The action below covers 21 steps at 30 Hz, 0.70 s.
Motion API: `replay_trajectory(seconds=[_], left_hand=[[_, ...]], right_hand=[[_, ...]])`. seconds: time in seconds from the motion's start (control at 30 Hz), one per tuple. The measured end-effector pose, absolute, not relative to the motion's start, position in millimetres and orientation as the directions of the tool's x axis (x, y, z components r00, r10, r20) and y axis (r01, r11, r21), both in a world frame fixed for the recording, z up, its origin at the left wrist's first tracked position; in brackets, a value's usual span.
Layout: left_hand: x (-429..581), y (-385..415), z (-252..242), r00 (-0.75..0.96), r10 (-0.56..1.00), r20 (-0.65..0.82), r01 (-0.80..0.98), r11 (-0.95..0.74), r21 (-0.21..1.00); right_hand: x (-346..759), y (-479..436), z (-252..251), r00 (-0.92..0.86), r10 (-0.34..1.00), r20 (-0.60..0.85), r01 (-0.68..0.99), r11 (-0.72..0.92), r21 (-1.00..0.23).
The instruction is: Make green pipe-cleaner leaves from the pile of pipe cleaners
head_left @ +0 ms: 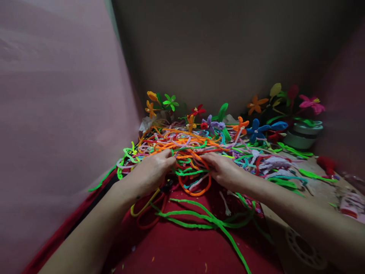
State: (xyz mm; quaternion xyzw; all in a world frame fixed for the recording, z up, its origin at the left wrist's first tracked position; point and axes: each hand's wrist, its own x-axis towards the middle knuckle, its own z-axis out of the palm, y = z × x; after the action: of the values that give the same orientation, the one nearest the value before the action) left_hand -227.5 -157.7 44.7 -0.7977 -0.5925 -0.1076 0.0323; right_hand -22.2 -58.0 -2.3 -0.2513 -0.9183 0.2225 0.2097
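A tangled heap of fuzzy pipe cleaners (185, 144) in orange, green, pink, purple and white lies before me. My left hand (155, 167) is closed at the heap's near left side, with strands at its fingertips. Across from it, my right hand (225, 170) pinches into the near right side. Between the two hands an orange pipe cleaner (196, 193) hangs in a loop, with green strands crossing inside it. The fingertips of both hands are partly hidden, so which single strands they grip is unclear. Long green pipe cleaners (191, 215) lie loose below my hands.
Pipe-cleaner flowers stand along the back, among them a blue flower (256, 130) and a purple flower (210, 123). A pale green pot (300, 136) sits at the right. Red cloth (182, 247) covers the near surface. A pinkish sheet (62, 106) rises at the left.
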Motion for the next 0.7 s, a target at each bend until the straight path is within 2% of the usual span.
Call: replay_trajectory(seconds=[0.1,0.27,0.33,0.43,0.5,0.6,0.63,0.7], left_hand=[[-231.1,-157.7,44.4,0.240,0.967,0.090,0.971,-0.241,-0.006],[-236.4,-157.6,44.5,0.185,0.982,0.021,0.981,-0.184,-0.058],[-232.9,-158.3,45.1,0.195,0.980,0.034,0.981,-0.194,-0.019],[-220.9,-157.5,40.8,0.198,0.969,0.144,0.976,-0.209,0.060],[-212.0,-154.5,32.8,0.143,0.970,0.198,0.988,-0.152,0.031],[-204.1,-147.1,17.7,0.044,0.977,0.207,0.996,-0.027,-0.084],[-203.6,-144.7,13.9,0.029,0.979,0.204,0.996,-0.011,-0.088],[-205.4,-141.7,10.7,0.030,0.980,0.198,1.000,-0.030,-0.001]], right_hand=[[-21.4,-56.2,-6.1,-0.790,0.541,0.289,0.348,0.784,-0.514],[-20.7,-56.0,-9.9,-0.791,0.527,0.311,0.336,0.799,-0.499],[-20.9,-56.8,-9.6,-0.797,0.523,0.300,0.338,0.800,-0.496],[-21.5,-58.2,-9.1,-0.801,0.523,0.293,0.342,0.800,-0.492],[-21.8,-59.1,-9.1,-0.800,0.523,0.294,0.346,0.802,-0.486],[-21.8,-61.5,-9.4,-0.790,0.532,0.304,0.356,0.802,-0.480],[-21.6,-62.5,-9.4,-0.786,0.538,0.304,0.361,0.799,-0.481],[-21.0,-64.3,-9.4,-0.787,0.541,0.296,0.369,0.798,-0.477]])
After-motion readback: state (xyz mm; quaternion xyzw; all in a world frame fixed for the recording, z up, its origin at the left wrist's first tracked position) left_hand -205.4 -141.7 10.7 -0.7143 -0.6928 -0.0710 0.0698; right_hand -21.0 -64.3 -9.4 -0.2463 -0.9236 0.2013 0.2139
